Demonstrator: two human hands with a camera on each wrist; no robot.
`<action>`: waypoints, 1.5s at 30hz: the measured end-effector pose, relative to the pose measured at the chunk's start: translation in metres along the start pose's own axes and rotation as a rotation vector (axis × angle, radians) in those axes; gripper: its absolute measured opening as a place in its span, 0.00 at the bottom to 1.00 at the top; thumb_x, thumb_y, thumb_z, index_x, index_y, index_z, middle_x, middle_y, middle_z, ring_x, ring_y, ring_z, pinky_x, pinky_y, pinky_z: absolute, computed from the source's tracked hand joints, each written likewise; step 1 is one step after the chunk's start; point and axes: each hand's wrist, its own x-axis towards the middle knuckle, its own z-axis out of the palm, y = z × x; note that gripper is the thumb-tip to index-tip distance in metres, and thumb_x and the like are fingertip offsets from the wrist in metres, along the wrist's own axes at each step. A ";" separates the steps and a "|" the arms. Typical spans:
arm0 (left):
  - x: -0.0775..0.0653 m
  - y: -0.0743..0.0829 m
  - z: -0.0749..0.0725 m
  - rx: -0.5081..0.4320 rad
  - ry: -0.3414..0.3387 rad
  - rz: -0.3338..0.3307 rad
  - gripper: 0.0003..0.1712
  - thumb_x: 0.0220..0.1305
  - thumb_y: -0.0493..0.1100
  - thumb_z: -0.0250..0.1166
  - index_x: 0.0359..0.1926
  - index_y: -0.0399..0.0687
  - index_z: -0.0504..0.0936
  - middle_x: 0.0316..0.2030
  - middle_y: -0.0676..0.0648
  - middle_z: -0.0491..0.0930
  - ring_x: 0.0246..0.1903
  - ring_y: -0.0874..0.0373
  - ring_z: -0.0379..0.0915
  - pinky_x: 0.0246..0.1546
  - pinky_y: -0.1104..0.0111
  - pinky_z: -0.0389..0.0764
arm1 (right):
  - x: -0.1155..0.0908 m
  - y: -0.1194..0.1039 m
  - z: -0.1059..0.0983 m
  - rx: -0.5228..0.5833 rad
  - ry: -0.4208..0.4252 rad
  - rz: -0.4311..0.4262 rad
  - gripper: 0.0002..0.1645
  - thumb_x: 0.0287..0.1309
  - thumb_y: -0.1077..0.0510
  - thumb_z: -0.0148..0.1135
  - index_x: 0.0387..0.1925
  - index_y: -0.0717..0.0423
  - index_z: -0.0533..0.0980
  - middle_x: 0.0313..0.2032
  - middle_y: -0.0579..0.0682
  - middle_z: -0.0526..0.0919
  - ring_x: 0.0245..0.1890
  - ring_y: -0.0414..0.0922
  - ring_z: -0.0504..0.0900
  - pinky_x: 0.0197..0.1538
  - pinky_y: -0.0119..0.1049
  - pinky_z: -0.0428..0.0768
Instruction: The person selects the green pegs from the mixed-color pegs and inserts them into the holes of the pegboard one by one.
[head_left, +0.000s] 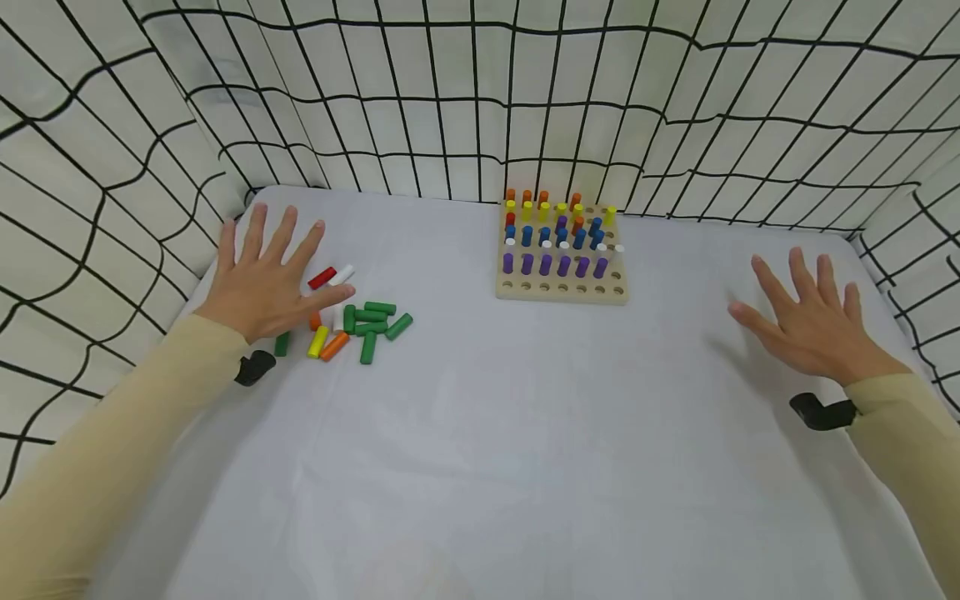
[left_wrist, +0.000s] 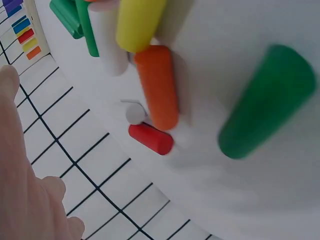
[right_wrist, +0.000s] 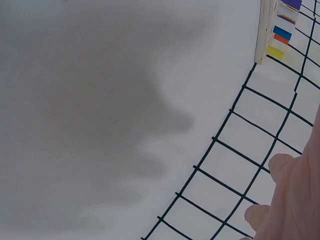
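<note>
My left hand is spread with straight fingers over a loose group of coloured pegs at the left, holding nothing. Around it lie several green pegs, a yellow peg, orange pegs, white pegs and a red peg. One green peg shows large in the left wrist view. My right hand, fingers spread, hovers above the white surface at the right, its shadow beneath. A wooden pegboard stands at the back, filled with rows of orange, yellow, red, blue, white and purple pegs; its front row of holes is bare.
A black wire grid rises along the back and both sides of the white table. The pegboard sits right by the back grid, between the two hands. Dark wrist-camera mounts stick out beneath both wrists.
</note>
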 end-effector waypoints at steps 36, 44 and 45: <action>0.053 0.082 -0.005 -0.029 0.009 0.063 0.65 0.60 0.90 0.33 0.83 0.59 0.27 0.83 0.45 0.21 0.81 0.41 0.05 0.79 0.36 0.16 | 0.055 -0.049 -0.002 -0.013 -0.024 -0.057 0.59 0.68 0.18 0.36 0.83 0.43 0.29 0.80 0.63 0.16 0.78 0.71 0.14 0.73 0.80 0.24; 0.063 0.107 0.000 -0.099 -0.034 0.080 0.65 0.58 0.91 0.35 0.82 0.62 0.24 0.83 0.49 0.18 0.81 0.43 0.05 0.80 0.38 0.17 | 0.066 -0.062 0.003 0.004 -0.019 -0.071 0.61 0.66 0.17 0.36 0.83 0.44 0.30 0.80 0.62 0.18 0.79 0.70 0.16 0.74 0.81 0.27; 0.065 0.111 0.001 -0.093 -0.030 0.085 0.66 0.58 0.91 0.35 0.82 0.62 0.25 0.83 0.48 0.18 0.81 0.43 0.06 0.80 0.38 0.17 | 0.067 -0.063 0.004 0.009 -0.022 -0.072 0.61 0.66 0.17 0.36 0.83 0.44 0.30 0.80 0.61 0.18 0.79 0.70 0.16 0.74 0.81 0.26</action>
